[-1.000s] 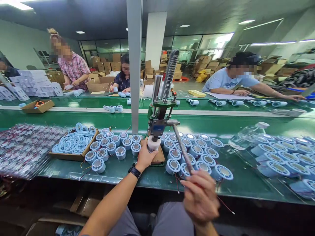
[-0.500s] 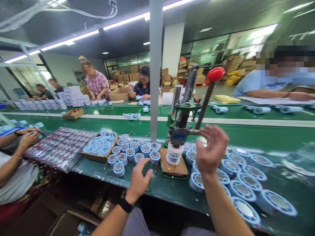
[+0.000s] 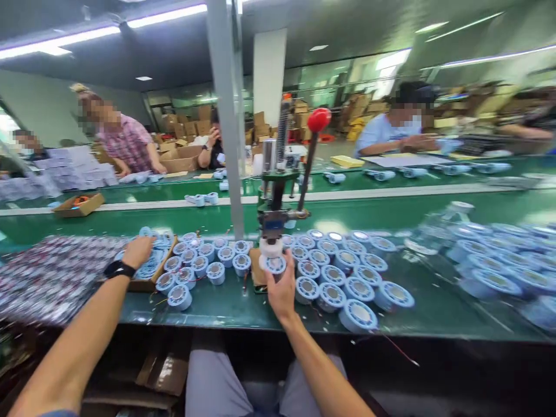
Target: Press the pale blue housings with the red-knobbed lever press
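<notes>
My right hand (image 3: pixel 282 289) has its thumb and fingers around a round light-blue housing (image 3: pixel 275 265) with a grey disc in its face, tilted toward me. That housing sits just below the white pressing head (image 3: pixel 271 248) of a hand press (image 3: pixel 274 220) with a red-knobbed lever (image 3: pixel 319 120), raised. To the left, my left hand (image 3: pixel 138 253), a black band on its wrist, reaches into a cardboard box of light-blue rings (image 3: pixel 160 246); its fingertips are hidden among the rings. Several similar housings (image 3: pixel 332 275) stand right of the press, and more housings (image 3: pixel 200 264) stand on the left.
A bubble-wrapped or foil-like sheet of small parts (image 3: pixel 56 272) covers the bench at far left. More blue housings (image 3: pixel 495 281) and clear plastic (image 3: pixel 421 246) lie right. A grey post (image 3: pixel 230 116) rises behind the bench. Co-workers sit and stand across the green conveyor (image 3: pixel 373 211).
My right hand has left the press lever and now grips the housing under the press. My left hand has moved left into the box of rings. The view has turned right.
</notes>
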`<state>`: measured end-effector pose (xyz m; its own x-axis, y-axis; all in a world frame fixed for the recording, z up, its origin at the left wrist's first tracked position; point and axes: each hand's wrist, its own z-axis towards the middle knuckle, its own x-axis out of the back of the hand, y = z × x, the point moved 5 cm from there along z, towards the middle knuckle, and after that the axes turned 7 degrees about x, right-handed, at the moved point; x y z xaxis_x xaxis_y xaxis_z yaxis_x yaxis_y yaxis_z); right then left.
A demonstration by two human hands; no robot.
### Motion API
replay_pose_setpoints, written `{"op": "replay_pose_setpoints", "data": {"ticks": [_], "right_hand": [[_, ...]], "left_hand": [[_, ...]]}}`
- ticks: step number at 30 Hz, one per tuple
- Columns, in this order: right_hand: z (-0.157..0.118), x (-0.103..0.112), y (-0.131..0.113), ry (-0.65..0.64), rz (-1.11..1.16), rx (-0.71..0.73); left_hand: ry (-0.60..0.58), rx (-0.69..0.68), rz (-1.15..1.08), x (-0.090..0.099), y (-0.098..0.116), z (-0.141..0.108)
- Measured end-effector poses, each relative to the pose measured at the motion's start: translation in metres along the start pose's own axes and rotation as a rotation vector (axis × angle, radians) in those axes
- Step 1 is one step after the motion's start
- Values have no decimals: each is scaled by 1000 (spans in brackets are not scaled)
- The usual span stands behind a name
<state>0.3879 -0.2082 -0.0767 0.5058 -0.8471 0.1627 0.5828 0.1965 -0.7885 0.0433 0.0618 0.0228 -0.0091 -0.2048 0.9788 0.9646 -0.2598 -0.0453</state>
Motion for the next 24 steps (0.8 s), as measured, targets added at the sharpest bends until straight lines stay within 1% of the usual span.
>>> {"op": "replay_pose_setpoints", "data": {"ticks": [1, 2, 3, 4, 5, 7, 8, 9, 10, 11, 12, 13, 15, 16, 17, 18, 19, 20, 22, 24], "right_hand": [[-9, 18, -2, -1, -35, 30], [-16, 41, -1, 15, -78, 57], [-19, 70, 4, 62, -134, 75], [-19, 103, 11, 141, -207, 79], [-14, 140, 22, 242, -301, 55], [3, 213, 53, 437, -500, -58], [15, 243, 72, 480, -586, -135], [29, 267, 89, 491, -634, -194], [42, 285, 106, 472, -661, -242], [55, 296, 119, 434, -665, -270], [67, 301, 128, 384, -658, -278], [78, 303, 133, 327, -652, -272], [100, 298, 132, 227, -649, -227], [112, 292, 126, 195, -653, -190], [126, 283, 119, 170, -659, -148], [142, 269, 111, 143, -663, -104], [160, 251, 104, 103, -662, -58], [179, 227, 98, 41, -652, -12], [214, 164, 90, -138, -614, 74], [240, 97, 84, -309, -576, 148]], "left_hand": [[-16, -4, 22, -1, 0, 3], [-25, -13, 39, -3, -2, 6], [-36, -21, 51, -5, -4, 9], [-42, -31, 62, -7, -7, 13], [-40, -39, 74, -8, -10, 17], [-3, -44, 95, -7, -13, 23], [35, -44, 96, -4, -11, 24], [86, -47, 83, 0, -7, 24], [143, -61, 48, 4, 1, 22], [205, -92, -11, 9, 12, 17], [271, -140, -87, 14, 26, 8], [335, -205, -176, 18, 42, -5], [437, -363, -352, 19, 81, -44], [454, -453, -422, 15, 102, -68], [446, -541, -472, 8, 123, -94], [430, -622, -512, -2, 144, -120], [374, -721, -535, -14, 165, -145], [305, -776, -552, -27, 183, -167], [237, -778, -608, -48, 208, -196], [235, -702, -686, -63, 217, -207]]}}
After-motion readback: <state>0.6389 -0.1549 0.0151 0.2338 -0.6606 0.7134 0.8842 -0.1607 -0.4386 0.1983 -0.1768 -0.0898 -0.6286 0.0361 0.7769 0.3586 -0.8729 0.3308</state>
